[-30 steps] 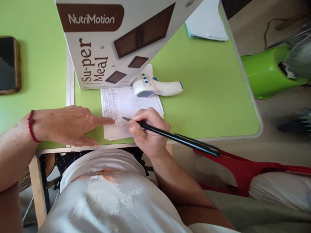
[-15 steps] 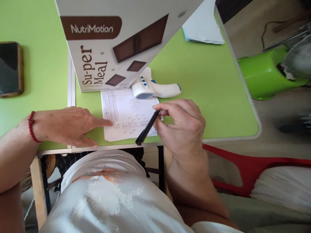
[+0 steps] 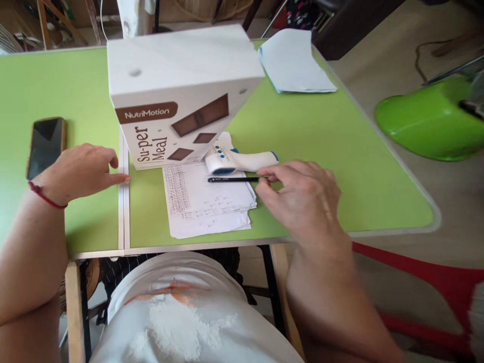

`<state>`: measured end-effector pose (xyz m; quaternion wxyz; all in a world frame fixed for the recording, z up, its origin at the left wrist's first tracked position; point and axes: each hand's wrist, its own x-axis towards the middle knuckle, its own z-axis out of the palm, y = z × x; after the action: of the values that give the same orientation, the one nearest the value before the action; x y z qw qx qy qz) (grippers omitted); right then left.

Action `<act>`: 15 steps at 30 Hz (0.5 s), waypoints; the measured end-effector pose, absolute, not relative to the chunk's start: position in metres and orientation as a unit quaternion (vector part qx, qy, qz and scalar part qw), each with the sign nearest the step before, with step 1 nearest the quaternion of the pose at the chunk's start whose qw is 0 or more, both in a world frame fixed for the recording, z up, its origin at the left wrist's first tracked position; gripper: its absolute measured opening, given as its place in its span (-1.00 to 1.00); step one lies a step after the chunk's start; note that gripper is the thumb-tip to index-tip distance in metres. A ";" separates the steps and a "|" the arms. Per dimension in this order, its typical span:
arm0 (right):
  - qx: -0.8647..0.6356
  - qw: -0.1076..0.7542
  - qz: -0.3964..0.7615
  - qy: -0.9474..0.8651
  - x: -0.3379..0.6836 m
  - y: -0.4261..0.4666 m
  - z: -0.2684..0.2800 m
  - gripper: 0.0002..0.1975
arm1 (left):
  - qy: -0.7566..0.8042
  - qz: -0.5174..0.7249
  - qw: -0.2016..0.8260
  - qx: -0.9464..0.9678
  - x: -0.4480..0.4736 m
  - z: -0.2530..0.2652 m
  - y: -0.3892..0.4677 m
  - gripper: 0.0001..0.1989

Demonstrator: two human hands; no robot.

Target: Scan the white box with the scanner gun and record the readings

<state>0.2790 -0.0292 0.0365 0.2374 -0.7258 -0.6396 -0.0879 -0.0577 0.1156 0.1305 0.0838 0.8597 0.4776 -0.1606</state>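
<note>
My right hand [image 3: 302,196] pinches one end of a black pen [image 3: 232,179] between thumb and fingers. The pen lies level over the upper part of some handwritten sheets [image 3: 204,201]. Just beyond it, a white infrared thermometer [image 3: 238,161] rests on the top of the papers, its handle pointing right. My left hand [image 3: 81,171], a red bracelet at the wrist, is off the papers by the metal seam of the table. It holds nothing, with the thumb stretched out and apart from the bent fingers. Right beside it lies a phone [image 3: 46,143].
A tall white NutriMotion box [image 3: 185,65] stands behind the papers. Folded white paper [image 3: 295,65] lies at the back right of the green table [image 3: 378,196]. A bright green bin [image 3: 419,121] and a red chair [image 3: 416,267] are to the right.
My left hand has drawn back leftward from the sheet where its index finger was pointing. The pen has swung from slanting down to level. The view has tilted up, showing the box's top.
</note>
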 end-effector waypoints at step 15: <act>-0.635 0.119 0.019 -0.763 0.290 0.034 0.049 -0.48 | 0.410 0.244 0.343 0.809 -0.035 0.096 0.122 -0.44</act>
<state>0.2901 0.0343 0.0487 0.1187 -0.6348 -0.7633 0.0190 -0.0349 0.1224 0.0961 0.3429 0.8090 0.4104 0.2438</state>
